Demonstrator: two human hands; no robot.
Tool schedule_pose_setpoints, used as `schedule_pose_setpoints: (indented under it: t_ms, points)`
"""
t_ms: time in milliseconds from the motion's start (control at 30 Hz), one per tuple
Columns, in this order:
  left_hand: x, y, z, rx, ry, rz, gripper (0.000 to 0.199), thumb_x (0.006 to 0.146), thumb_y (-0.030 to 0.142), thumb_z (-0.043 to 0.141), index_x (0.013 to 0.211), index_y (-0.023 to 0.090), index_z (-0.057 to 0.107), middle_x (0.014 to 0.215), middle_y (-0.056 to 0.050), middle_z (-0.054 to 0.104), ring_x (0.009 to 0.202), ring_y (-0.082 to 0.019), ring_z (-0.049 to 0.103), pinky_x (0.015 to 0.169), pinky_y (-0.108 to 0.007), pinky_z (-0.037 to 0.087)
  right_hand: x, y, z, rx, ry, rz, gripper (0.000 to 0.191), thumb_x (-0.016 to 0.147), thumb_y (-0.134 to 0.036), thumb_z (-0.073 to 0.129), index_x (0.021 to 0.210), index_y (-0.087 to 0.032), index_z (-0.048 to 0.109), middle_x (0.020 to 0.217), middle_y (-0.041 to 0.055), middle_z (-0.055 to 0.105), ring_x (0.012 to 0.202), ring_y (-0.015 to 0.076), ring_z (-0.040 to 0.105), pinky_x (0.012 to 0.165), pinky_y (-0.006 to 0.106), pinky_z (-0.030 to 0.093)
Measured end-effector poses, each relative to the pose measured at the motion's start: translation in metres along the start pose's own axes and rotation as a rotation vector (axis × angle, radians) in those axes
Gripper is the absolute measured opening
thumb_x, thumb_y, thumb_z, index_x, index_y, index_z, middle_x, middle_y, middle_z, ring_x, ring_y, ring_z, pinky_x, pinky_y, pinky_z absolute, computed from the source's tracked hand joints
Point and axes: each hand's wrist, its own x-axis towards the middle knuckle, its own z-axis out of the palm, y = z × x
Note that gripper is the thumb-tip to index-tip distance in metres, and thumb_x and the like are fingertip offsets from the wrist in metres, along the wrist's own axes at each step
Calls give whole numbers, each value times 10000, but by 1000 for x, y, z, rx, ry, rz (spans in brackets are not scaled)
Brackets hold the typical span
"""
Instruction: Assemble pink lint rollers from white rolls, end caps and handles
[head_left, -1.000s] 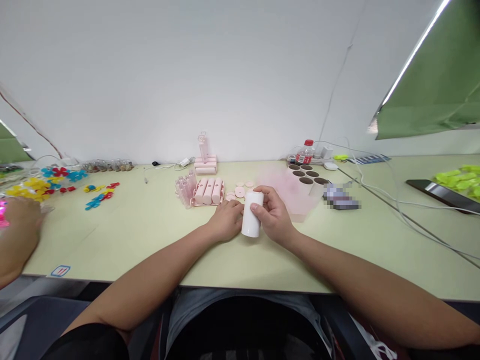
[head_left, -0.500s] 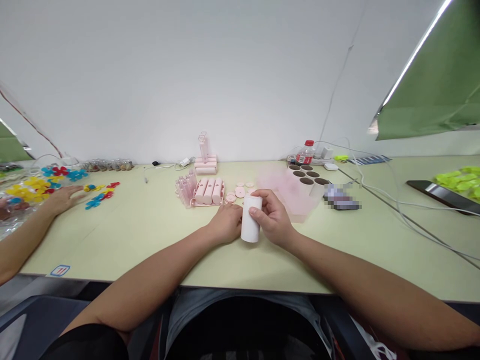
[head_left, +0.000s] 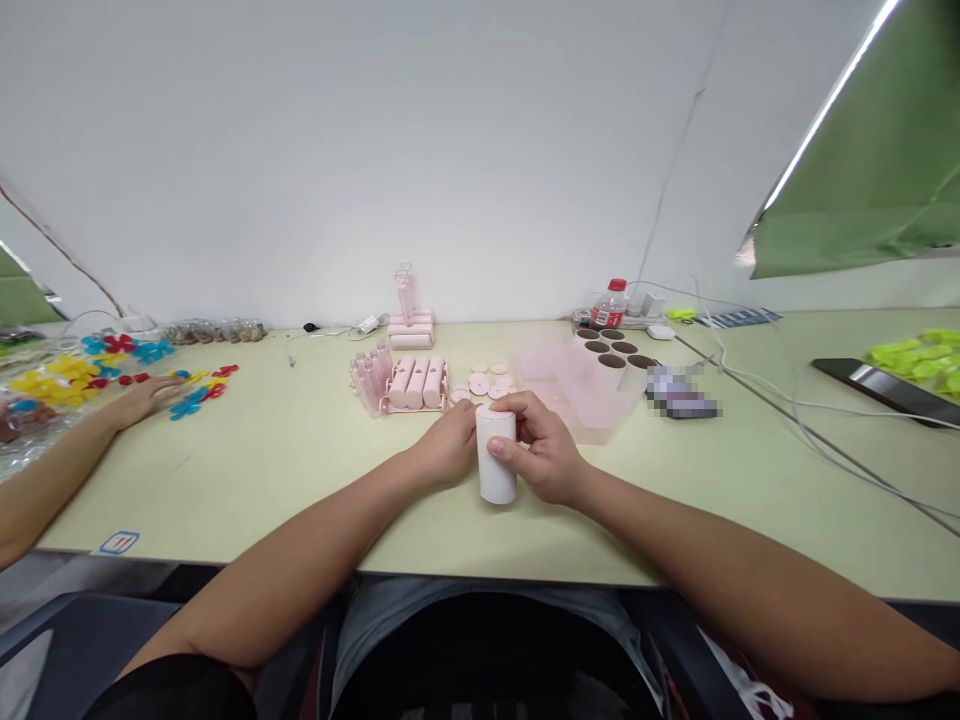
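Note:
A white paper tube [head_left: 497,477] stands nearly upright, slightly tilted, in front of me above the near part of the table. My right hand [head_left: 546,452] grips it from the right, thumb across its front and fingers over its upper end. Close against the tube's left side is my left hand [head_left: 446,445], curled, its fingertips hidden behind the tube; what they hold, if anything, is out of sight. Pink round discs [head_left: 480,383] lie just beyond the hands. To their left sits a pink rack [head_left: 416,384] of pink cylinders, beside clear pink tubes [head_left: 367,378].
Right of the hands lie translucent pink sheets [head_left: 570,385] and several open-topped tubes [head_left: 613,362]. Behind are a red-capped bottle [head_left: 611,305] and a pink assembled stand [head_left: 410,325]. At left, another person's hand [head_left: 142,400] touches colourful plastic pieces [head_left: 196,395]. Cables [head_left: 795,420] cross the right side.
The white tube and my right hand have come slightly toward me and left. My left hand has shifted slightly left. The other person's hand at left has moved toward the colourful pieces.

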Motion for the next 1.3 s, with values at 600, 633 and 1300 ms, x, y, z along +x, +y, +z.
schedule_pose_setpoints:
  t_ms: [600, 633, 1300]
  points:
    - [-3, 6, -16, 354, -206, -88, 232, 748, 415, 672, 779, 186, 647, 752, -45, 677, 638, -193, 582, 552, -279, 336, 14, -8, -5, 118, 308, 28, 406, 799, -528, 691, 1020, -268, 471, 847, 12, 560, 737, 184, 579, 599, 323, 505]
    - [-4, 8, -16, 371, -204, -88, 220, 755, 406, 661, 793, 190, 642, 756, -44, 675, 631, -190, 575, 550, -280, 328, 15, -8, -6, 113, 311, 31, 406, 801, -531, 689, 1020, -268, 470, 841, 11, 559, 738, 186, 582, 599, 325, 507]
    - [8, 1, -19, -866, 120, -296, 586, 671, 585, 791, 1024, 162, 592, 699, 18, 621, 519, -86, 551, 483, -220, 412, 25, -6, -24, 157, 497, 55, 462, 784, -484, 740, 1038, -287, 407, 1137, 62, 588, 989, 215, 620, 685, 366, 600]
